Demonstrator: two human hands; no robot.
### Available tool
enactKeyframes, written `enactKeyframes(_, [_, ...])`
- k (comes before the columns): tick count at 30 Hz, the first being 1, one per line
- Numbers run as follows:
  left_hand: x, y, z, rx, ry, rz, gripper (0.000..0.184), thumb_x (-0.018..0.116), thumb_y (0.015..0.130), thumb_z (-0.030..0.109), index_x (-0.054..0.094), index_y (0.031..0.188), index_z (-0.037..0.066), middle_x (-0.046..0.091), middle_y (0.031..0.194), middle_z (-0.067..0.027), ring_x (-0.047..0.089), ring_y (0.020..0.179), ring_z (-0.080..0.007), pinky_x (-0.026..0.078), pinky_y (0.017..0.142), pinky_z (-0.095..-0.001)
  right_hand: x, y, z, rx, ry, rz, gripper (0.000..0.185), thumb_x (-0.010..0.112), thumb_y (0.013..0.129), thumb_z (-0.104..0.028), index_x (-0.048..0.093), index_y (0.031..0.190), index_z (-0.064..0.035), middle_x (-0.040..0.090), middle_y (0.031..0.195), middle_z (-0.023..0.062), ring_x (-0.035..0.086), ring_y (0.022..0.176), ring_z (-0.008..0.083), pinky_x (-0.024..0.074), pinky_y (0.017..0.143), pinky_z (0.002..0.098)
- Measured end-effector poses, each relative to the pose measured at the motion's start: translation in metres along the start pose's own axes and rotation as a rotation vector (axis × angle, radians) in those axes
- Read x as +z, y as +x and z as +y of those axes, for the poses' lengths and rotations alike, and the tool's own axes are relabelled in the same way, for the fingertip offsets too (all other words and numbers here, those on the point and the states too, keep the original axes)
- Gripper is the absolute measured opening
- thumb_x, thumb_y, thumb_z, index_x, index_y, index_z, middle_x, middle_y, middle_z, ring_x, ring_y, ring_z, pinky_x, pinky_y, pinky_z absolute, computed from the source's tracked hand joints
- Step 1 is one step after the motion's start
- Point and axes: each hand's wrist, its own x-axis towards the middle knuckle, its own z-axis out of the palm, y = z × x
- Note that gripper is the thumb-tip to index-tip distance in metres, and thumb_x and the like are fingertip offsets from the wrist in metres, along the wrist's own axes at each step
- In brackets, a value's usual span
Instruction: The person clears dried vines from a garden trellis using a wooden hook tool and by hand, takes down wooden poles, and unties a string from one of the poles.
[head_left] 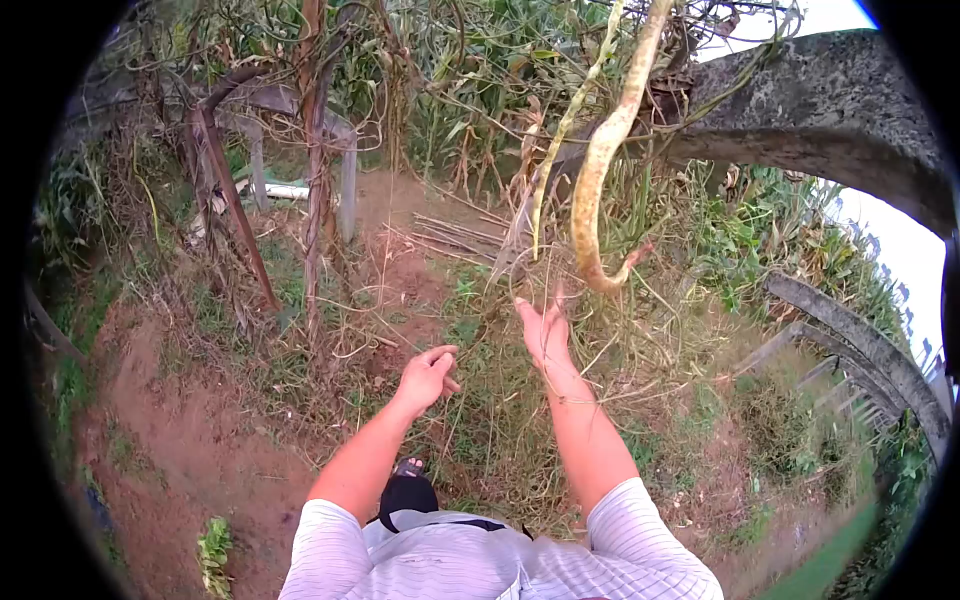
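Note:
My left hand (428,378) is in front of my body, palm inward, with its fingers loosely bent and apart. Nothing clearly shows in it. Higher and to the right, my right hand (547,330) reaches into thin dry vines (600,365), its thumb and fingers apart. Some stems cross the right wrist. Above this hand hangs a long, curved, yellowish pod (597,170) with brown specks, close to the camera. A thinner greenish-yellow pod (565,130) hangs beside it. The right fingertips are partly lost among the stems.
A thick concrete beam (820,100) spans the upper right. Wooden poles (314,170) wrapped in dry vines stand at the left. Cut sticks (455,238) lie on the reddish soil ahead. Curved concrete pieces (865,345) line the right side. A leafy green plant (214,555) grows at lower left.

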Motion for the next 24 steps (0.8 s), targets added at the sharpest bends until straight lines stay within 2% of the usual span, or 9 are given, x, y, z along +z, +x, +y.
enactKeyframes(3, [0.013,0.021,-0.013,-0.136,-0.128,-0.235,0.047,0.048,0.102,0.027,0.040,0.146,0.010,0.051,0.135,-0.0227,0.071,0.075,-0.0223,0.056,0.066,-0.0328,0.008,0.032,0.025,-0.169,0.055,-0.016,0.087,0.070,0.087,-0.034,0.022,0.152,-0.0025,0.045,0.140,0.0215,0.047,0.129,0.0325,0.0403,0.105,0.0402])
enactKeyframes(6, [0.030,0.067,-0.026,-0.171,0.013,-0.222,0.061,0.059,0.095,0.023,0.035,0.149,0.009,0.050,0.137,-0.0238,0.070,0.086,-0.0277,0.057,0.074,-0.0355,0.021,0.054,0.044,0.011,0.128,-0.130,0.063,0.063,0.091,-0.002,0.027,0.143,-0.0058,0.055,0.117,0.0160,0.058,0.107,0.0186,0.0489,0.090,0.0282])
enactKeyframes(8, [0.036,0.106,-0.034,0.129,0.475,0.057,0.086,0.075,0.081,0.022,0.027,0.150,0.001,0.052,0.132,-0.0242,0.061,0.111,-0.0343,0.049,0.097,-0.0406,0.026,0.067,0.055,-0.017,0.331,-0.198,0.056,0.058,0.097,-0.022,0.030,0.141,-0.0021,0.054,0.122,0.0177,0.057,0.110,0.0214,0.0484,0.092,0.0327])
enactKeyframes(11, [0.038,0.194,-0.060,0.347,0.488,0.070,0.100,0.082,0.071,0.027,0.027,0.148,-0.004,0.051,0.133,-0.0261,0.051,0.124,-0.0377,0.037,0.109,-0.0390,0.032,0.098,0.119,-0.163,0.126,-0.117,0.041,0.058,0.097,-0.025,0.042,0.127,-0.0016,0.057,0.111,0.0135,0.058,0.096,0.0207,0.0487,0.085,0.0348])
enactKeyframes(12, [0.044,0.188,-0.040,0.368,0.702,0.151,0.102,0.084,0.068,0.034,0.031,0.147,-0.002,0.050,0.134,-0.0253,0.053,0.122,-0.0357,0.042,0.105,-0.0390,0.033,0.114,0.156,-0.205,0.022,-0.068,0.037,0.058,0.097,-0.026,0.045,0.123,-0.0014,0.058,0.108,0.0121,0.058,0.091,0.0205,0.0488,0.082,0.0355])
enactKeyframes(15, [0.047,0.269,-0.092,0.365,0.532,-0.062,0.095,0.084,0.068,0.039,0.040,0.144,0.003,0.057,0.128,-0.0231,0.059,0.115,-0.0333,0.046,0.101,-0.0399,0.039,0.077,0.089,-0.194,0.013,0.024,0.027,0.058,0.097,-0.024,0.050,0.114,-0.0031,0.058,0.098,0.0089,0.056,0.084,0.0187,0.0485,0.077,0.0343])
enactKeyframes(19, [0.043,0.265,-0.077,0.366,0.671,-0.315,0.062,0.078,0.076,0.043,0.062,0.124,0.009,0.069,0.108,-0.0174,0.067,0.095,-0.0297,0.051,0.087,-0.0398,0.057,0.070,0.046,0.099,0.736,0.106,0.010,0.061,0.095,-0.014,0.056,0.094,-0.0060,0.057,0.090,0.0028,0.054,0.080,0.0121,0.0462,0.072,0.0284])
enactKeyframes(21, [0.041,0.266,-0.071,0.310,0.678,-0.499,0.052,0.076,0.079,0.042,0.066,0.118,0.009,0.070,0.105,-0.0147,0.067,0.093,-0.0275,0.051,0.084,-0.0389,0.057,0.070,0.047,-0.109,0.265,-0.019,0.015,0.059,0.097,-0.018,0.054,0.091,-0.0056,0.053,0.077,0.0010,0.049,0.068,0.0107,0.0435,0.065,0.0274])
enactKeyframes(24, [0.049,0.301,-0.141,0.297,0.197,-0.588,0.045,0.075,0.081,0.040,0.068,0.114,0.010,0.072,0.100,-0.0135,0.068,0.089,-0.0274,0.052,0.082,-0.0393,0.067,0.075,0.062,-0.034,0.471,-0.002,0.021,0.059,0.096,-0.016,0.050,0.079,-0.0096,0.043,0.064,-0.0040,0.040,0.055,0.0076,0.0366,0.054,0.0258])
